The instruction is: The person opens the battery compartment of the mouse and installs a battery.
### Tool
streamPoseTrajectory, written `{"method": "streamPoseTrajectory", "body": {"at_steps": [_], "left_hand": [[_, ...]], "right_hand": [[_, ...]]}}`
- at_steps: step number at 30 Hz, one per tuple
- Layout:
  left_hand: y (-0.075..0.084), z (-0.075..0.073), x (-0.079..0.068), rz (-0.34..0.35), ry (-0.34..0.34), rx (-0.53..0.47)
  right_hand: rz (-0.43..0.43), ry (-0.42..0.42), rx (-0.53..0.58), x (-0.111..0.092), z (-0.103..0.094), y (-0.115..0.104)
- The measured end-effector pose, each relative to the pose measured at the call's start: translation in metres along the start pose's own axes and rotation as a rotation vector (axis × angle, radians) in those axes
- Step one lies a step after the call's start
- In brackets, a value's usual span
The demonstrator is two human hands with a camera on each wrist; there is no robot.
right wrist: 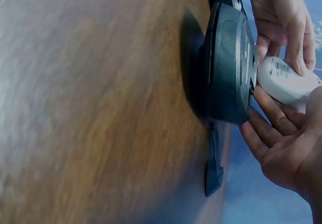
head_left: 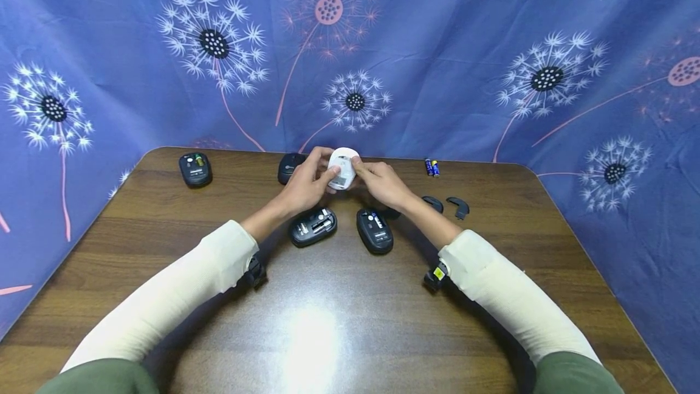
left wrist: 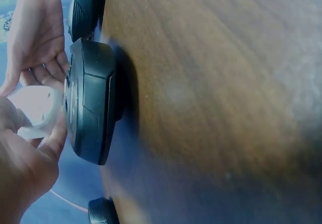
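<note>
Above the table's far half, both hands hold a white computer mouse (head_left: 342, 169), its underside with a label turned toward the head camera. My left hand (head_left: 305, 184) grips its left side, the thumb lying on the underside. On the other side, my right hand (head_left: 383, 182) holds the upper right edge with thumb and fingers. Below the hands lie two black mice, bottoms up: one mouse (head_left: 306, 235) shows batteries in its bay, the other mouse (head_left: 375, 233) has an uncovered battery bay. Another black mouse (head_left: 288, 169) is partly hidden behind my left hand.
A black mouse (head_left: 195, 170) lies bottom up at the far left. Two blue-and-yellow batteries (head_left: 432, 168) lie at the far right. Near my right forearm are a curved black cover (head_left: 458, 207) and a second dark piece (head_left: 434, 202). A blue flowered cloth (head_left: 426, 78) hangs behind the table.
</note>
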State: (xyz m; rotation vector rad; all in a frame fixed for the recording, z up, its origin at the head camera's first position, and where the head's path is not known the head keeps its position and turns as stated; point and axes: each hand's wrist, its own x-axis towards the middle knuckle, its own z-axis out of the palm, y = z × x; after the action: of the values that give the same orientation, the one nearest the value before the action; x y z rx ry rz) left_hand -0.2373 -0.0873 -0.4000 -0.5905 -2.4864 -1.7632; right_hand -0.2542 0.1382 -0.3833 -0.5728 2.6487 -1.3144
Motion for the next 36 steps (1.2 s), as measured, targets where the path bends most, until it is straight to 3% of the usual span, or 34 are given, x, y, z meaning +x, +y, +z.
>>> {"method": "streamPoseTrajectory", "body": {"at_steps": [5, 9, 16, 29, 36], "left_hand": [[0.007, 0.001, -0.005, -0.030, -0.002, -0.047], [0.003, 0.001, -0.005, -0.035, -0.001, -0.096], [0.008, 0.007, -0.002, -0.065, 0.019, -0.203], [0.008, 0.014, -0.002, -0.116, -0.009, -0.242], [0.009, 0.012, -0.001, -0.114, -0.010, -0.252]], "right_hand": [[-0.046, 0.027, 0.051, -0.001, -0.003, 0.003], [-0.145, 0.029, 0.124, -0.001, -0.008, 0.001], [-0.185, 0.062, 0.028, -0.001, -0.016, -0.004], [-0.174, 0.060, -0.005, -0.007, -0.019, -0.006], [-0.241, 0.098, -0.077, -0.007, -0.015, -0.004]]}}
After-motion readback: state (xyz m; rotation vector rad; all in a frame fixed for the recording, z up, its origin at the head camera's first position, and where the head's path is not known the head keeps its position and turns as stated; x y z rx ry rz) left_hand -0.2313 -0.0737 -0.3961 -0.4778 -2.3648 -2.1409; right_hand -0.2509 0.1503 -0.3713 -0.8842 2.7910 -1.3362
